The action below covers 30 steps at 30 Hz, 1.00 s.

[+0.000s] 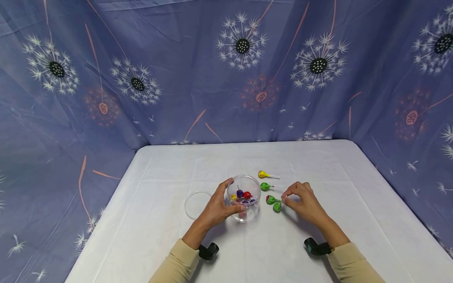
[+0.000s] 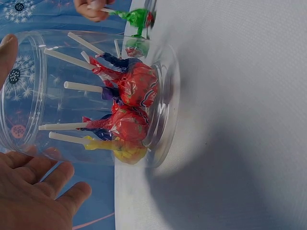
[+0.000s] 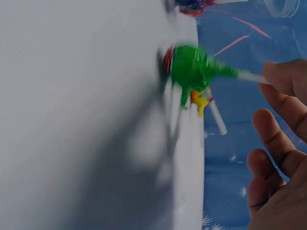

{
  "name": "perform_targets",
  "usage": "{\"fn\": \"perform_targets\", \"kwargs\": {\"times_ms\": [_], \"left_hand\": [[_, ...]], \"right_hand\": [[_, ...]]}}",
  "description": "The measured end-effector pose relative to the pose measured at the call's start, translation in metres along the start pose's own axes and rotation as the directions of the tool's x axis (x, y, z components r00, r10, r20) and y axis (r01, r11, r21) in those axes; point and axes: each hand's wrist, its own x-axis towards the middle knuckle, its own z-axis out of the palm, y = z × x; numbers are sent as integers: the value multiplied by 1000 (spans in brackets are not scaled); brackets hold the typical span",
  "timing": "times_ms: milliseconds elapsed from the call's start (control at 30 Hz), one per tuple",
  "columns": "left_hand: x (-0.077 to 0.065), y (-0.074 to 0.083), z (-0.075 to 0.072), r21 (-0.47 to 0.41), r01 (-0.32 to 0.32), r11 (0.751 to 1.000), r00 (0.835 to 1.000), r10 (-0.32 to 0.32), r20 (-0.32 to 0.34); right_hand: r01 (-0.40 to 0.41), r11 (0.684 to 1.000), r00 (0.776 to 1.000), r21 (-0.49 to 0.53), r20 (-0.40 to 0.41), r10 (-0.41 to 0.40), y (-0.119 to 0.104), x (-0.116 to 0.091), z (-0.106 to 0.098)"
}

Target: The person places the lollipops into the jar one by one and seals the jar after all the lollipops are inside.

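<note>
My left hand [image 1: 216,207] holds a clear plastic jar [image 1: 255,210] around its side, thumb in front. Inside it, in the left wrist view, stand several wrapped lollipops, red [image 2: 137,85], yellow [image 2: 130,151] and dark blue, sticks up. Right of the jar, my right hand [image 1: 307,205] pinches the white stick of a green lollipop [image 3: 189,67] between thumb and index finger; the other fingers are loosely bent. Two green heads show close together by those fingertips in the head view. Behind them lie another green lollipop [image 1: 265,186] and a yellow lollipop [image 1: 262,174].
A clear round lid or ring [image 1: 185,205] lies left of the jar, partly behind my left hand. The white-covered table [image 1: 148,220] extends around everything. A blue dandelion-print curtain [image 1: 198,78] hangs behind and at both sides.
</note>
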Motion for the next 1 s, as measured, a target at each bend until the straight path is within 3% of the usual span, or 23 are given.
{"fn": "perform_targets", "kwargs": {"times_ms": [567,1000], "left_hand": [[0,0,0,7,-7,1000,1000,7,-3],[0,-2,0,-4,-3,1000,1000,3,-3]], "right_hand": [[64,987,991,148,-128,-45,-60,34,-24],[177,948,982,266,-115,-151,-101,64,-18]]}}
